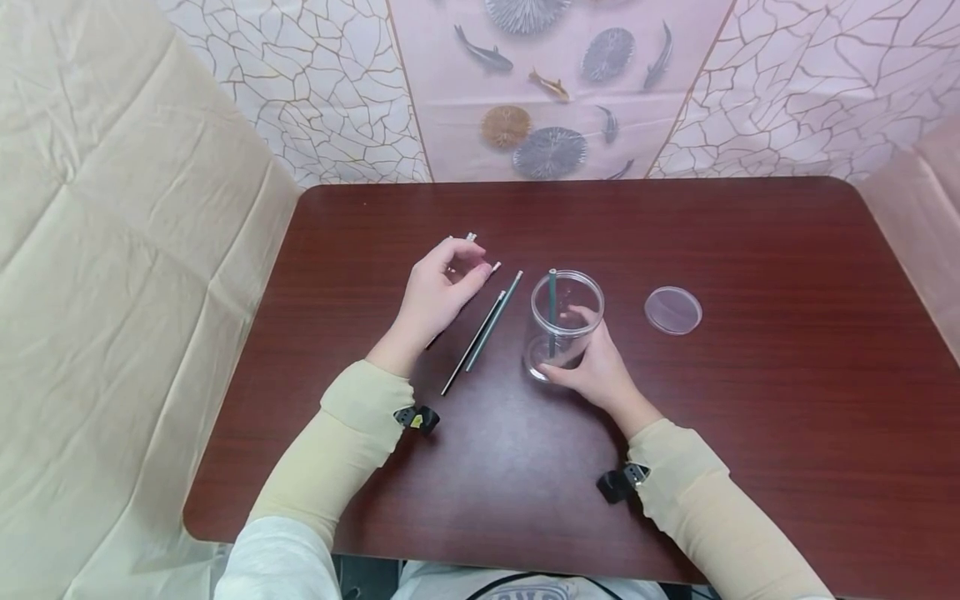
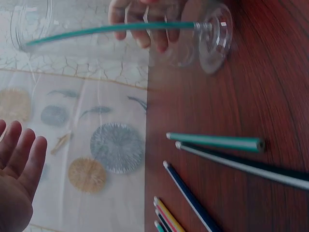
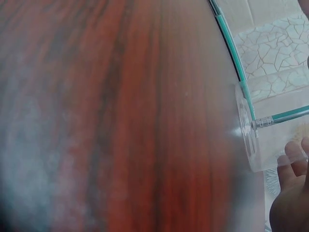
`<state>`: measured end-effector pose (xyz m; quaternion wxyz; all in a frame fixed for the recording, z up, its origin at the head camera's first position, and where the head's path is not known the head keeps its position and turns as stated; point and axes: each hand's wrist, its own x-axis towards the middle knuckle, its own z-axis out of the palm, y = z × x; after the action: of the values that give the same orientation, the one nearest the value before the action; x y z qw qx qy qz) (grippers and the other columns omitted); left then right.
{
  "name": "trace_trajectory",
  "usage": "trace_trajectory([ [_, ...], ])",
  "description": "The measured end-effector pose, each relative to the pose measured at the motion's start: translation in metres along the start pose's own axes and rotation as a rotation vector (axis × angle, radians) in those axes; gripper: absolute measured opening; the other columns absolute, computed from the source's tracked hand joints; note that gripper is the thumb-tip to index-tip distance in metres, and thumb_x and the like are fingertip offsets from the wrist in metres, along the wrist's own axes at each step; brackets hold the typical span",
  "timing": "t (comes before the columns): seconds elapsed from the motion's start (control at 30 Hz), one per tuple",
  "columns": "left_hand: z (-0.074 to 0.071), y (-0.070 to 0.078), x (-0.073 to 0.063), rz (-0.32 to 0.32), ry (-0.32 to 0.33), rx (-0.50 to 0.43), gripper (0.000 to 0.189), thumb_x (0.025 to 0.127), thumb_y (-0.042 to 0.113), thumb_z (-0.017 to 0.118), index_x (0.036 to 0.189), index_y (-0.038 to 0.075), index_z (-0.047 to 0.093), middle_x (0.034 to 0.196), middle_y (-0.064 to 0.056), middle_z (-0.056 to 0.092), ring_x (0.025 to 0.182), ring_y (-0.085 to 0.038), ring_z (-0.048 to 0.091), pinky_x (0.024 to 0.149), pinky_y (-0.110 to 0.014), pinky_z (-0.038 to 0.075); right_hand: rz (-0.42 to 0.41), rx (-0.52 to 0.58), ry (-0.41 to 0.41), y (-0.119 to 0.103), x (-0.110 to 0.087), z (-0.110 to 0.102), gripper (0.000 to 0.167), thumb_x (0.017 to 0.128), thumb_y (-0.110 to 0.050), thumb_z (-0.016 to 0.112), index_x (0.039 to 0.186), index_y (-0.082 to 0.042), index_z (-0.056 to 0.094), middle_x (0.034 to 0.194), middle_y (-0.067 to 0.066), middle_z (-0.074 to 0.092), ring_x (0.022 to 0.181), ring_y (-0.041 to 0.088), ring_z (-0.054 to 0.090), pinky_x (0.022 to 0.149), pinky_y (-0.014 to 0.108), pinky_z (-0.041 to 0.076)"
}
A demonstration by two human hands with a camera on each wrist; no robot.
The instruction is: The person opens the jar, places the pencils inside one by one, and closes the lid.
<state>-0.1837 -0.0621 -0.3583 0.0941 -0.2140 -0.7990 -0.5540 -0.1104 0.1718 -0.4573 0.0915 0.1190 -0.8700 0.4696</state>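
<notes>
My right hand grips a clear jar low on its side, thumb in front and fingers behind. Inside the jar a green pencil stands nearly upright, its eraser end at the bottom. My left hand is over the pencils at the left with nothing visible in its grasp; the left wrist view shows its fingers extended. Between the hands lie a green pencil and a black pencil, side by side. A dark blue pencil and several others, one yellow and pink, lie beyond, partly hidden by the left hand.
A round clear lid lies flat on the dark red-brown table, right of the jar. Patterned cloth hangs behind the table's far edge, and a pale cloth hangs at the left.
</notes>
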Motion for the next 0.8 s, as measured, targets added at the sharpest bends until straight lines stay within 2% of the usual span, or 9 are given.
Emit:
trace_trajectory([
  [0.13,-0.005,-0.007,0.0,-0.018,0.032,0.012,0.018,0.084,0.005,0.067,0.101,0.003,0.063,0.09,-0.007,0.065,0.079,-0.014,0.06,0.069,-0.026,0.047,-0.014,-0.004,0.003,0.0,-0.001,0.0,0.033,0.059,-0.017,0.087,0.072,-0.006,0.059,0.13,0.018,0.042,0.122,0.031,0.039,0.101,0.048,0.029],
  [0.23,-0.008,-0.012,0.0,-0.041,0.042,-0.002,0.019,0.084,0.004,0.067,0.103,0.002,0.062,0.09,-0.008,0.065,0.078,-0.016,0.059,0.069,-0.028,0.047,-0.027,-0.003,0.004,0.001,-0.001,0.0,0.026,0.059,-0.017,0.087,0.061,-0.01,0.062,0.13,0.019,0.042,0.122,0.031,0.039,0.101,0.048,0.028],
  [0.5,-0.014,-0.022,0.0,-0.083,0.061,-0.019,0.021,0.084,0.005,0.068,0.103,0.001,0.061,0.093,-0.011,0.064,0.081,-0.019,0.058,0.07,-0.027,0.046,-0.015,-0.004,0.002,0.002,-0.002,0.0,0.028,0.06,-0.017,0.087,0.064,-0.01,0.06,0.131,0.018,0.041,0.123,0.031,0.038,0.102,0.048,0.028],
  [0.67,-0.021,-0.031,-0.001,-0.11,0.087,0.011,0.02,0.085,0.007,0.066,0.104,0.001,0.061,0.09,-0.011,0.064,0.078,-0.018,0.058,0.07,-0.026,0.045,-0.006,-0.004,0.001,0.001,-0.002,0.0,0.032,0.06,-0.017,0.087,0.072,-0.007,0.058,0.131,0.019,0.041,0.122,0.031,0.038,0.101,0.048,0.028],
  [0.8,-0.027,-0.039,-0.004,-0.135,0.11,0.029,0.021,0.086,0.008,0.066,0.104,0.0,0.06,0.089,-0.011,0.064,0.078,-0.018,0.058,0.071,-0.025,0.046,-0.01,-0.006,-0.003,0.001,-0.003,0.001,0.029,0.061,-0.018,0.086,0.07,-0.008,0.06,0.131,0.019,0.04,0.122,0.031,0.038,0.101,0.049,0.028],
])
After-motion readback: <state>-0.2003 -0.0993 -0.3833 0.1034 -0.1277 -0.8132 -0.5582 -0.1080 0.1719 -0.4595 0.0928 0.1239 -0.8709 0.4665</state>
